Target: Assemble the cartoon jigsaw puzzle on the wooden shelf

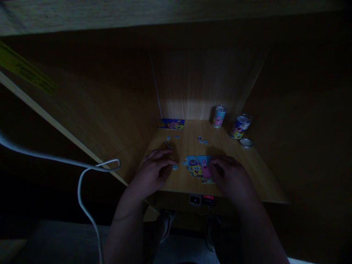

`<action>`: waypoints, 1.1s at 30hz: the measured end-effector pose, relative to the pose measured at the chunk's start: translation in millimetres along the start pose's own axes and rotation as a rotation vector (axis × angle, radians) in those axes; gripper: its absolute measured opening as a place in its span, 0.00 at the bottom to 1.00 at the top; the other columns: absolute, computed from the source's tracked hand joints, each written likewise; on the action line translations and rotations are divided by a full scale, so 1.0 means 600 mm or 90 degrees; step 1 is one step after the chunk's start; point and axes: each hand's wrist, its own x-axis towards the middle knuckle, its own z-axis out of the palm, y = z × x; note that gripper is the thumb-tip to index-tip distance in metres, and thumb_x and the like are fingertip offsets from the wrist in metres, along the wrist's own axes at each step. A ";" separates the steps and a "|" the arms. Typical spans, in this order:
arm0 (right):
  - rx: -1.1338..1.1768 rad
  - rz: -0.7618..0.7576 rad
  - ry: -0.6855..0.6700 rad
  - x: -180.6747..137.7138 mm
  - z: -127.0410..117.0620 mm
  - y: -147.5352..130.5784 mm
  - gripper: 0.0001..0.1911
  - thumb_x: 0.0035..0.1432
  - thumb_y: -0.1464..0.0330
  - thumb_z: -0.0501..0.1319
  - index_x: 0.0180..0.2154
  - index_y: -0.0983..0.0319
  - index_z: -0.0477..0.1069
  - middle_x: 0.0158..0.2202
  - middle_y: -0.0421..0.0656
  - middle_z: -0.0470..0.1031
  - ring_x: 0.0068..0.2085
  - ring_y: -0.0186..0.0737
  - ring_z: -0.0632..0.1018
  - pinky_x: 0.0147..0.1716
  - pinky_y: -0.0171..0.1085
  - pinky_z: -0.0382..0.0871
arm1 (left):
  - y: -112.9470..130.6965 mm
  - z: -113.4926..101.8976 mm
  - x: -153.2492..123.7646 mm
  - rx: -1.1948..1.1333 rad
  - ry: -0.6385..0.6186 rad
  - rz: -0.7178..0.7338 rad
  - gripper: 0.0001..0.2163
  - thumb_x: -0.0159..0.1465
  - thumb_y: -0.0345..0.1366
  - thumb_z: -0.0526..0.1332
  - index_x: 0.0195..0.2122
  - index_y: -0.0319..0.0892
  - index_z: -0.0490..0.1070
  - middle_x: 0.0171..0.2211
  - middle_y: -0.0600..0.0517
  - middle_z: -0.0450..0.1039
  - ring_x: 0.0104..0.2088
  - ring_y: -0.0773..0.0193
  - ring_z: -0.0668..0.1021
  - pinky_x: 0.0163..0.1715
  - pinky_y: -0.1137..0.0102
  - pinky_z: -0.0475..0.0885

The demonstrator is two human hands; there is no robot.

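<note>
A partly assembled jigsaw puzzle [196, 169] with cartoon figures, one yellow and one pink, lies near the front edge of the wooden shelf [181, 185]. My right hand [228, 172] rests over its right side, fingers bent and thumb apart, hiding that edge. To the left of the puzzle, my left hand [155, 168] is held low with its fingers apart. Its index fingertip is beside a loose puzzle piece [175, 167]; whether they touch, I cannot tell. More loose pieces [168, 138] lie beyond that hand, and another small group [202, 140] lies behind the puzzle.
Two cartoon-printed cans [219, 116] stand at the back right, with a round metal lid [246, 143] by the nearer one. A printed picture sheet [172, 124] lies at the back left. Wooden side walls enclose the shelf. A white cable [82, 187] hangs at left. The light is dim.
</note>
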 end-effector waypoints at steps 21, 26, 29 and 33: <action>-0.007 0.001 0.011 -0.001 0.001 -0.001 0.09 0.75 0.66 0.61 0.41 0.55 0.80 0.45 0.45 0.85 0.47 0.51 0.83 0.52 0.48 0.73 | 0.016 -0.001 0.011 0.037 -0.056 0.005 0.13 0.72 0.30 0.68 0.52 0.57 0.86 0.68 0.50 0.77 0.70 0.47 0.76 0.69 0.44 0.72; -0.008 -0.002 0.007 0.000 0.001 -0.001 0.09 0.75 0.66 0.62 0.41 0.55 0.80 0.45 0.44 0.85 0.47 0.50 0.83 0.52 0.48 0.73 | 0.013 0.009 0.021 0.059 -0.021 -0.031 0.06 0.73 0.34 0.69 0.49 0.50 0.83 0.64 0.46 0.79 0.66 0.46 0.78 0.67 0.44 0.74; -0.005 -0.004 0.008 0.000 0.000 -0.001 0.09 0.75 0.66 0.61 0.40 0.55 0.80 0.45 0.45 0.85 0.47 0.50 0.82 0.52 0.48 0.73 | 0.017 0.020 0.034 0.087 0.012 -0.073 0.04 0.74 0.35 0.68 0.47 0.49 0.83 0.59 0.46 0.82 0.62 0.46 0.80 0.65 0.44 0.75; 0.006 0.001 0.004 0.001 -0.001 -0.002 0.08 0.75 0.67 0.62 0.42 0.55 0.80 0.45 0.44 0.85 0.48 0.51 0.82 0.53 0.48 0.73 | 0.025 0.033 0.051 0.122 0.018 -0.098 0.04 0.74 0.34 0.68 0.45 0.48 0.83 0.56 0.45 0.83 0.60 0.44 0.80 0.62 0.45 0.75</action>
